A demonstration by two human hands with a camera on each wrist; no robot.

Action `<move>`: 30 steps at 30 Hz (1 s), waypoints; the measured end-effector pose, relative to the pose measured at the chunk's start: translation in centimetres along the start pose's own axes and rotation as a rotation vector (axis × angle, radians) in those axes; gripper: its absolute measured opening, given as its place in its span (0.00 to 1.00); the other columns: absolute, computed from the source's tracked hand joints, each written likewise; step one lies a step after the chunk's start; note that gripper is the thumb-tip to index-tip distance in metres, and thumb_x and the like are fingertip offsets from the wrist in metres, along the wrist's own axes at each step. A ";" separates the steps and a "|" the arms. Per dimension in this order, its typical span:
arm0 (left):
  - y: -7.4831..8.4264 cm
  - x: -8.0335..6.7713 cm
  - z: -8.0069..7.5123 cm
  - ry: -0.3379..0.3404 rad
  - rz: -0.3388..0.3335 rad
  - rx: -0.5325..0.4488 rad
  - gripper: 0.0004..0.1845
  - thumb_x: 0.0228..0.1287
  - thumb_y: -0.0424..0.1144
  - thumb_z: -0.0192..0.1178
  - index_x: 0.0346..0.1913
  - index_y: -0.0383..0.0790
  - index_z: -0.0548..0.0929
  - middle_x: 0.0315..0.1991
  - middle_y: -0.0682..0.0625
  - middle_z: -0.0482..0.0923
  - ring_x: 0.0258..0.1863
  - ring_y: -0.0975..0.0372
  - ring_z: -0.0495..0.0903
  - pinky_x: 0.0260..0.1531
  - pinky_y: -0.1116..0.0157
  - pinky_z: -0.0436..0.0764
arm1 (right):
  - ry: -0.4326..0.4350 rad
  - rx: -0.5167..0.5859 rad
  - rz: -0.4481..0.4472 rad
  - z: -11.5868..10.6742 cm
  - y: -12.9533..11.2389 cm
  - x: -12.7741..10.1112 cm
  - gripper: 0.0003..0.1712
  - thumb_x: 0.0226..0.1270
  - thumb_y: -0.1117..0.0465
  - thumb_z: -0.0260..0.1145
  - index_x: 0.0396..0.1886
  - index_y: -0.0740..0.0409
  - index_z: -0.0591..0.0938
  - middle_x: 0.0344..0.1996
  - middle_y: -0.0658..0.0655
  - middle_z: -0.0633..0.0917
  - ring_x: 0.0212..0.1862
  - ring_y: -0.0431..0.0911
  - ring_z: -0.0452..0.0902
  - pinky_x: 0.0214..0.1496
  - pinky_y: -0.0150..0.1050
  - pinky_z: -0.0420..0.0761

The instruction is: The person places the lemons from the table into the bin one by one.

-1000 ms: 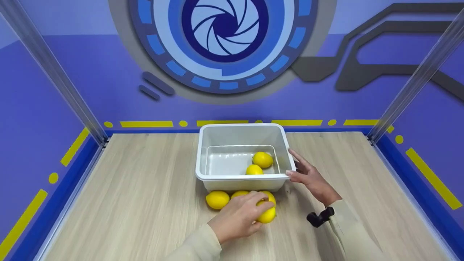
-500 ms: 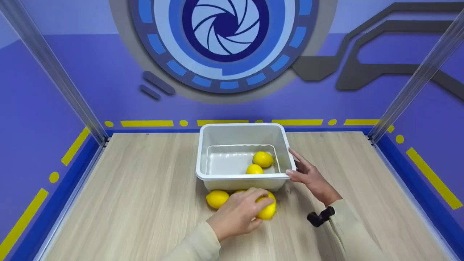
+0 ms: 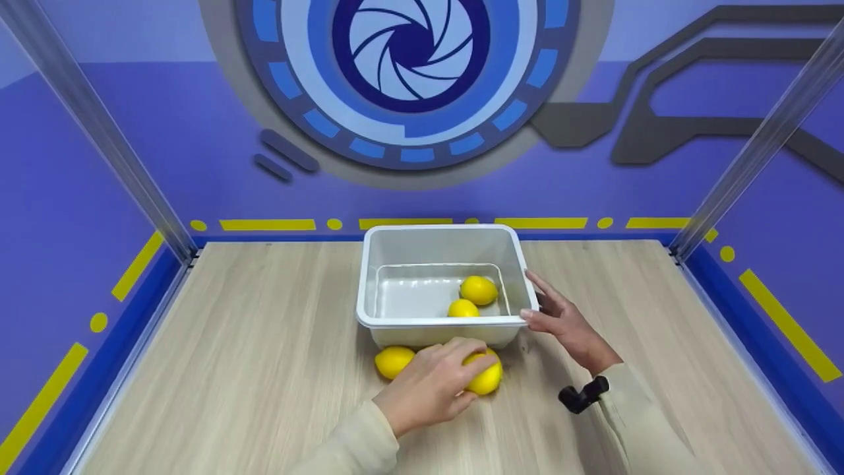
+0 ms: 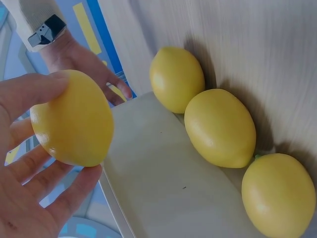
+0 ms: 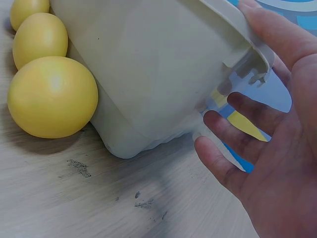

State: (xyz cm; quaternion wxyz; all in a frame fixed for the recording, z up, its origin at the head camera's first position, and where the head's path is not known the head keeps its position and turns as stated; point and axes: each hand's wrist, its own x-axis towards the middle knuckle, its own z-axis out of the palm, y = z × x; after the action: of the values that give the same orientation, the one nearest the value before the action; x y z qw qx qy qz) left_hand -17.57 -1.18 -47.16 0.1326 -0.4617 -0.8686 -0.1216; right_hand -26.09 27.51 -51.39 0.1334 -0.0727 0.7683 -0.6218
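My left hand (image 3: 428,382) holds a lemon (image 4: 74,119) between thumb and fingers, just in front of a white plastic bin (image 3: 448,322). In the left wrist view, three more lemons lie in a row along the bin's front wall. The leftmost lemon (image 3: 394,363) shows in the head view, while my left hand and its lemon largely cover the others. Inside the bin, toward its right side, rest two lemons (image 3: 479,290). My right hand (image 3: 573,336) touches the bin's front right corner, thumb on the rim and fingers spread along the side.
The bin stands on a wood-grain table (image 3: 264,369) near the purple back wall (image 3: 264,198). Side panels with metal posts (image 3: 105,125) border the table. A black device (image 3: 583,394) is worn on the right wrist.
My left hand has lifted slightly with the lemon, moving a little toward the bin. The right hand and the bin stay where they were.
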 end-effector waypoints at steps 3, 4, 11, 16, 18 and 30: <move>0.0 0.0 -0.1 0.001 -0.003 -0.005 0.27 0.59 0.45 0.67 0.61 0.50 0.74 0.57 0.52 0.76 0.54 0.63 0.76 0.52 0.67 0.80 | 0.003 -0.004 -0.004 0.1 0.0 0.0 0.43 0.66 0.53 0.65 0.75 0.29 0.54 0.75 0.61 0.58 0.70 0.57 0.64 0.57 0.35 0.78; -0.1 0.1 -0.1 0.003 -0.003 -0.007 0.27 0.59 0.45 0.67 0.61 0.50 0.74 0.57 0.52 0.76 0.54 0.63 0.76 0.52 0.67 0.80 | 0.005 -0.003 -0.005 0.1 0.0 0.0 0.43 0.66 0.53 0.65 0.75 0.29 0.55 0.75 0.60 0.59 0.70 0.57 0.64 0.57 0.35 0.79; -0.1 0.1 -0.3 0.048 0.014 0.029 0.26 0.57 0.43 0.67 0.60 0.48 0.75 0.55 0.52 0.76 0.53 0.63 0.76 0.50 0.68 0.81 | 0.000 0.001 -0.003 0.0 0.1 -0.1 0.42 0.67 0.53 0.64 0.74 0.27 0.54 0.75 0.59 0.58 0.71 0.56 0.63 0.58 0.36 0.78; -0.2 0.1 -0.4 0.047 0.005 0.025 0.26 0.58 0.44 0.67 0.60 0.48 0.75 0.55 0.52 0.76 0.54 0.63 0.76 0.51 0.68 0.80 | 0.005 -0.001 0.005 0.0 0.2 0.0 0.42 0.67 0.53 0.64 0.75 0.28 0.54 0.75 0.60 0.58 0.71 0.56 0.63 0.58 0.37 0.78; -0.2 0.2 -0.5 0.042 0.001 0.018 0.26 0.58 0.44 0.67 0.60 0.48 0.75 0.56 0.52 0.76 0.54 0.63 0.76 0.51 0.68 0.80 | 0.003 0.001 0.002 0.0 0.2 0.0 0.43 0.67 0.54 0.64 0.75 0.29 0.54 0.75 0.60 0.58 0.70 0.57 0.63 0.58 0.37 0.78; -0.3 0.2 -1.0 0.034 -0.024 0.041 0.27 0.60 0.46 0.66 0.62 0.48 0.74 0.58 0.52 0.75 0.56 0.63 0.76 0.53 0.66 0.80 | -0.006 0.026 -0.013 -0.1 0.3 0.1 0.43 0.68 0.57 0.63 0.76 0.32 0.53 0.75 0.62 0.57 0.71 0.58 0.61 0.57 0.33 0.77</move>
State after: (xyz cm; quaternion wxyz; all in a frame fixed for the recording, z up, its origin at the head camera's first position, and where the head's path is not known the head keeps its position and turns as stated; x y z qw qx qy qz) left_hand -17.82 -1.57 -46.18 0.1554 -0.4462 -0.8740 -0.1133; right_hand -26.21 27.63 -51.63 0.1325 -0.0780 0.7593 -0.6323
